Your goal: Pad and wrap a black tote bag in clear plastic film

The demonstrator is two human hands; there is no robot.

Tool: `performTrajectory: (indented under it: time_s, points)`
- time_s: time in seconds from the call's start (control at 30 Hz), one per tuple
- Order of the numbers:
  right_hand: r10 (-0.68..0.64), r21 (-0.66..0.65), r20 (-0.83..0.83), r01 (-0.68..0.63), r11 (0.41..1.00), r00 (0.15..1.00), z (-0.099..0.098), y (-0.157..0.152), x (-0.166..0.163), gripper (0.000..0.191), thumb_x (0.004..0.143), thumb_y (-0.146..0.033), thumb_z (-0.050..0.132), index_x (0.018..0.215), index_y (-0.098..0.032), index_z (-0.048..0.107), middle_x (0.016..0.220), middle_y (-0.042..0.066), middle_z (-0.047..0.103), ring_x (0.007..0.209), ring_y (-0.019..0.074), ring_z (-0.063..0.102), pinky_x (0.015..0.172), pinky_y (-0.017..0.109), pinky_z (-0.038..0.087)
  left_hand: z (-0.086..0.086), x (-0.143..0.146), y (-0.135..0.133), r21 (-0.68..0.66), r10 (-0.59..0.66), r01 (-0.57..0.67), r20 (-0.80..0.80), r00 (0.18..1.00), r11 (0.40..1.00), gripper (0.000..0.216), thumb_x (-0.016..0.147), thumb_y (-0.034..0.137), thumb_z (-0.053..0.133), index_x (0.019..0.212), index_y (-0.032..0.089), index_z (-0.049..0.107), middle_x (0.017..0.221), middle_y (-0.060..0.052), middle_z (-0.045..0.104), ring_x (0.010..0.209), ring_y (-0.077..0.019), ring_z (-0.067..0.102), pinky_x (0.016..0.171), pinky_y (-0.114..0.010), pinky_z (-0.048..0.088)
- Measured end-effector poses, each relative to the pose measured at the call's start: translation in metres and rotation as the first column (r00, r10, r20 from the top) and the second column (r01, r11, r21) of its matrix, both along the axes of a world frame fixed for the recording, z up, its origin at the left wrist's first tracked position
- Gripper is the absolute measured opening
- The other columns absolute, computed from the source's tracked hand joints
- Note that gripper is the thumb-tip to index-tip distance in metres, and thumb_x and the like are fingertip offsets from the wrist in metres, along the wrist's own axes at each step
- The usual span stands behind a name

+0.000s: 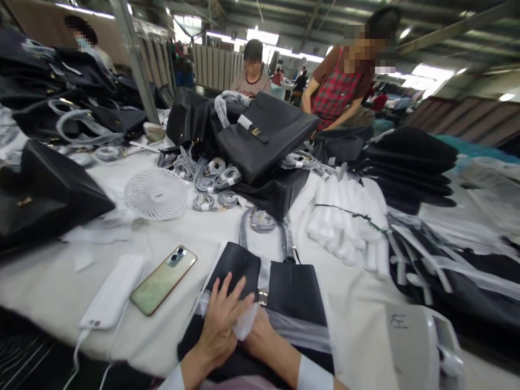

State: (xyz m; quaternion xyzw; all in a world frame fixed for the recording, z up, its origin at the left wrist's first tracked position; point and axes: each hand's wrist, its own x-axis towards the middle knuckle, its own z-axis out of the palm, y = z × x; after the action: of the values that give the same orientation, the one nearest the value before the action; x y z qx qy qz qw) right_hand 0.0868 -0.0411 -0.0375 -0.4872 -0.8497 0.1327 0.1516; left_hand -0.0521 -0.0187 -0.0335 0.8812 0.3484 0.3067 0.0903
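Observation:
A black handbag (290,284) lies flat in front of me on a white sheet, its handles (287,238) wrapped in clear film and pointing away. A film-covered strap with a gold clasp (262,297) runs down its middle, and a translucent band (298,335) crosses its front. My left hand (221,317) rests over the left side of the bag, fingers stretched and spread. Close beside it is my right hand (259,330), low on the bag below the clasp, its fingers mostly hidden. A small translucent white piece (245,323) shows between the two hands; which hand holds it is unclear.
Left of the bag lie a green phone (164,280), a white power bank (114,292) and a white fan (156,194). Black bags (264,135) and coiled straps (205,202) pile up ahead. White bundled rolls (345,216) and a tape dispenser (418,346) sit right. Co-workers stand beyond.

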Motion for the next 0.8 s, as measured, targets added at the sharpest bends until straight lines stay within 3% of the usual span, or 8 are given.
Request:
performTrajectory:
  time_s: [0.13,0.3,0.37,0.43,0.5,0.53,0.67,0.8]
  points:
    - [-0.015,0.035,-0.166,0.022,0.999,0.986,-0.005,-0.003,0.005,0.014,0.074,-0.018,0.052,0.082,-0.017,0.064,0.075,0.01,0.07,0.073,0.0227,0.067,0.068,0.031,0.054,0.006,0.002,-0.002,-0.038,0.068,-0.071,-0.07,0.995,0.997,0.063,0.089,0.019,0.039,0.15,0.026,0.024,0.159,-0.01,0.016,0.144,-0.0347,0.017,0.11,-0.062,0.026]
    - [-0.164,0.036,-0.323,0.186,0.982,0.932,0.027,-0.01,0.029,0.029,0.085,-0.016,0.04,0.099,-0.016,0.065,0.093,0.011,0.072,0.089,0.0202,0.069,0.078,0.031,0.055,0.012,0.005,-0.005,-0.015,0.09,-0.095,-0.215,0.973,0.995,0.077,0.083,0.014,0.049,0.151,0.029,0.017,0.157,-0.016,0.02,0.143,-0.0397,0.018,0.108,-0.063,0.027]
    - [-0.399,-0.101,-0.419,0.395,0.913,0.816,0.046,-0.019,0.044,0.034,0.09,-0.024,0.039,0.114,-0.014,0.061,0.096,0.013,0.072,0.084,0.0206,0.07,0.075,0.032,0.056,0.016,0.007,-0.005,-0.012,0.092,-0.099,-0.263,0.96,0.995,0.081,0.082,0.017,0.056,0.15,0.033,0.017,0.155,-0.017,0.023,0.141,-0.0422,0.02,0.107,-0.064,0.027]
    - [-0.646,-0.353,-0.498,0.545,0.76,0.579,0.065,-0.03,0.055,0.043,0.093,-0.038,0.04,0.123,-0.011,0.056,0.086,0.01,0.072,0.069,0.0198,0.069,0.064,0.031,0.057,0.019,0.01,-0.006,-0.017,0.104,-0.114,-0.295,0.95,0.993,0.084,0.081,0.022,0.062,0.15,0.037,0.017,0.154,-0.018,0.025,0.14,-0.0441,0.023,0.107,-0.064,0.027]
    - [-0.77,-0.558,-0.509,0.534,0.636,0.385,0.081,-0.039,0.061,0.056,0.092,-0.051,0.039,0.126,-0.009,0.052,0.074,0.007,0.07,0.059,0.019,0.066,0.056,0.03,0.055,0.021,0.012,-0.006,-0.023,0.115,-0.128,-0.317,0.941,0.991,0.086,0.08,0.027,0.067,0.149,0.04,0.017,0.154,-0.018,0.025,0.139,-0.045,0.025,0.107,-0.064,0.027]
    - [-0.79,-0.61,-0.502,0.503,0.612,0.352,0.087,-0.041,0.061,0.062,0.091,-0.056,0.039,0.129,-0.008,0.05,0.071,0.006,0.069,0.058,0.0192,0.065,0.054,0.03,0.054,0.022,0.013,-0.006,-0.022,0.116,-0.131,-0.325,0.938,0.991,0.086,0.08,0.029,0.068,0.149,0.04,0.017,0.154,-0.018,0.025,0.139,-0.0453,0.025,0.107,-0.064,0.027]
    - [-0.789,-0.583,-0.378,0.537,0.61,0.485,0.096,-0.039,0.053,0.068,0.082,-0.054,0.054,0.134,-0.011,0.047,0.058,-0.001,0.062,0.053,0.0189,0.061,0.053,0.029,0.049,0.024,0.012,-0.007,-0.008,0.098,-0.107,-0.357,0.929,0.994,0.088,0.079,0.032,0.07,0.148,0.042,0.016,0.154,-0.017,0.026,0.138,-0.0444,0.026,0.108,-0.063,0.027]
    - [-0.735,-0.409,-0.267,0.618,0.672,0.623,0.084,-0.036,0.049,0.05,0.079,-0.035,0.057,0.124,-0.015,0.057,0.068,0.0,0.067,0.056,0.0173,0.061,0.059,0.028,0.049,0.023,0.007,-0.008,0.017,0.065,-0.064,-0.404,0.912,0.998,0.087,0.08,0.032,0.069,0.149,0.041,0.015,0.154,-0.017,0.027,0.139,-0.0425,0.027,0.108,-0.062,0.027]
